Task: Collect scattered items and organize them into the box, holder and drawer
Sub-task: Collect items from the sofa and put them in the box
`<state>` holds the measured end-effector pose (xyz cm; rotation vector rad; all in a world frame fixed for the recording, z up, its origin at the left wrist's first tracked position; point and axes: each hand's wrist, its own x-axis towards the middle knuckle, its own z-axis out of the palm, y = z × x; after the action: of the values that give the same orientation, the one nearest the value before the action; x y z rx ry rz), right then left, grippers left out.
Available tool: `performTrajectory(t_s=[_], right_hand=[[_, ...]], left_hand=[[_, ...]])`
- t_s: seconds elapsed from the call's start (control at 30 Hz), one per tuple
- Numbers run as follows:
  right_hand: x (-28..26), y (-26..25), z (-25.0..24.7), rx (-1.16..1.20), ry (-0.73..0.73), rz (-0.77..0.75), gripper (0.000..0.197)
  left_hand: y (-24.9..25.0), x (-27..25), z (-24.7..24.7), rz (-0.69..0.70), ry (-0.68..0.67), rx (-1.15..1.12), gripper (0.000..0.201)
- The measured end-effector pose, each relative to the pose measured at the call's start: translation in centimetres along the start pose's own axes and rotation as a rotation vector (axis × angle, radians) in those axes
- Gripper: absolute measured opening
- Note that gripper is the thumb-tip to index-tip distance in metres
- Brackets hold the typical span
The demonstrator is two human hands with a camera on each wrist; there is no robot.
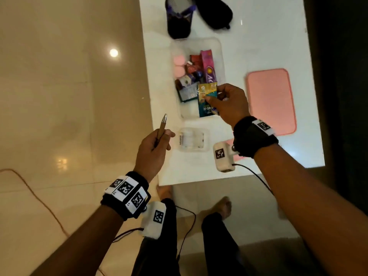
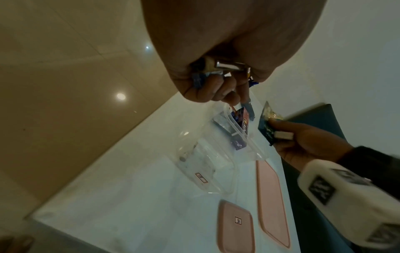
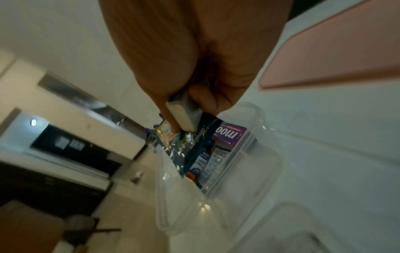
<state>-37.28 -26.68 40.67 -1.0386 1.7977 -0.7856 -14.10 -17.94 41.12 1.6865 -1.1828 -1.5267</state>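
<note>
My left hand (image 1: 167,139) grips a brown pen (image 1: 161,126) with a silver tip, held off the table's left edge. In the left wrist view its metal clip (image 2: 229,65) shows among the curled fingers (image 2: 216,87). My right hand (image 1: 214,95) pinches a teal and gold sachet (image 1: 206,98) and a small white block (image 3: 184,116) over the near end of the clear box (image 1: 219,48). The box holds a purple carton (image 3: 231,135), pink rounds and several small packs. A black mesh holder (image 1: 179,18) stands behind the box.
A large pink lid (image 1: 270,100) lies right of the box, and a small pink lid (image 2: 236,222) lies near the front edge. A small clear box (image 1: 193,139) with a white item sits in front. A black pouch (image 1: 213,12) lies at the back. Cables hang from my wrists.
</note>
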Motion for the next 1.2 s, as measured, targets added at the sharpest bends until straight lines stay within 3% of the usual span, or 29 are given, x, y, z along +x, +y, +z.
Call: performTrajectory(t_s=[0.17, 0.27, 0.37, 0.57, 0.77, 0.97, 1.07, 1.2], right_hand=[[3.8, 0.0, 3.9, -0.403, -0.092, 0.007, 0.033], [3.9, 1.3, 5.3, -0.505, -0.142, 0.063, 0.037], [3.7, 1.7, 5.2, -0.533, -0.102, 0.069, 0.035], [4.2, 1.7, 3.5, -0.674, -0.07, -0.057, 0.023], [4.9, 1.6, 4.4, -0.927, -0.33, -0.029, 0.035], [4.1, 0.8, 2.4, -0.761, -0.221, -0.096, 0.031], [2.8, 0.4, 0.3, -0.499, -0.142, -0.095, 0.024], [0.4, 0.8, -1.4, -0.146, -0.197, -0.021, 0.016]], left_hand=[[0.1, 1.7, -2.2, -0.009, -0.062, -0.003, 0.033], [-0.1, 2.5, -2.9, -0.002, -0.083, 0.003, 0.035], [-0.6, 3.1, -3.4, -0.031, -0.083, -0.021, 0.037], [-1.8, 3.6, -3.4, -0.101, -0.047, -0.051, 0.039], [-0.5, 3.2, -1.4, -0.127, -0.033, -0.039, 0.037], [2.6, 4.2, 1.6, -0.151, -0.043, -0.036, 0.038], [4.3, 5.1, 3.0, -0.139, -0.028, -0.055, 0.041], [5.9, 5.9, 5.0, -0.133, -0.024, -0.071, 0.041]])
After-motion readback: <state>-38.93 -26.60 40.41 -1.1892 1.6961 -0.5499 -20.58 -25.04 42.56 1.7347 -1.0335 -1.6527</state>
